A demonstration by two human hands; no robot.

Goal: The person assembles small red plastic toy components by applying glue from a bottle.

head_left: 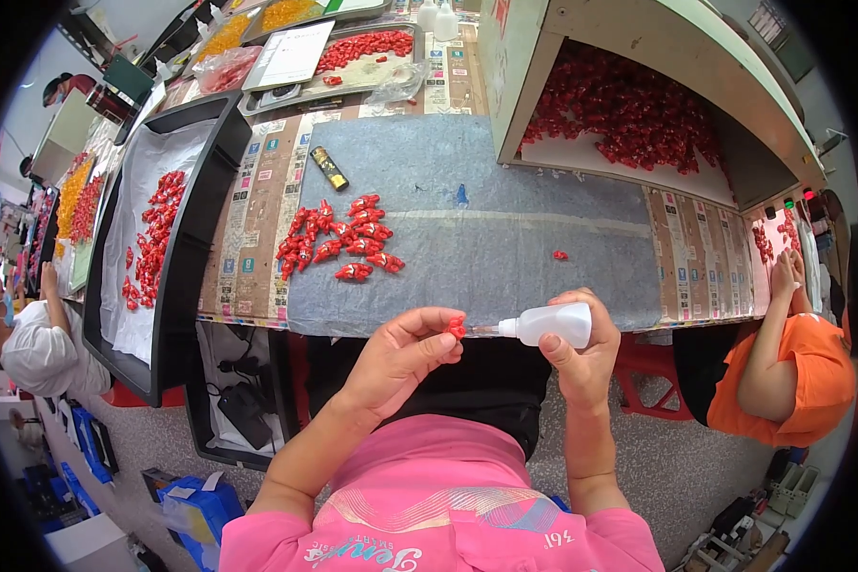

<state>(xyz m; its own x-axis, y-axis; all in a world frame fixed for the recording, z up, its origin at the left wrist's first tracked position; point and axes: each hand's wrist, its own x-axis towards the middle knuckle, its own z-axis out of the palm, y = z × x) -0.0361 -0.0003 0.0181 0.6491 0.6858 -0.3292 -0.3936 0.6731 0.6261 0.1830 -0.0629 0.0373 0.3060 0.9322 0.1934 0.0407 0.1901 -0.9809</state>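
Note:
Just past the table's near edge, my left hand (412, 351) pinches a small red plastic figure (457, 328) between thumb and fingertips. My right hand (584, 355) is wrapped round a white squeeze bottle (555, 325) lying on its side, its thin nozzle pointing left. The nozzle's tip meets or nearly meets the red figure; I cannot tell which. On the grey-blue cloth (429, 276), a cluster of red figures (338, 238) lies beyond my left hand. One loose red piece (561, 255) rests farther out, beyond the bottle.
A black tray (221, 143) of red pieces stands at the left. A dark patterned lighter-like stick (329, 168) lies on the cloth. At the far right, a pale open-fronted box (520, 105) holds a heap of red pieces. Co-workers sit at left and in an orange shirt (791, 386) at right.

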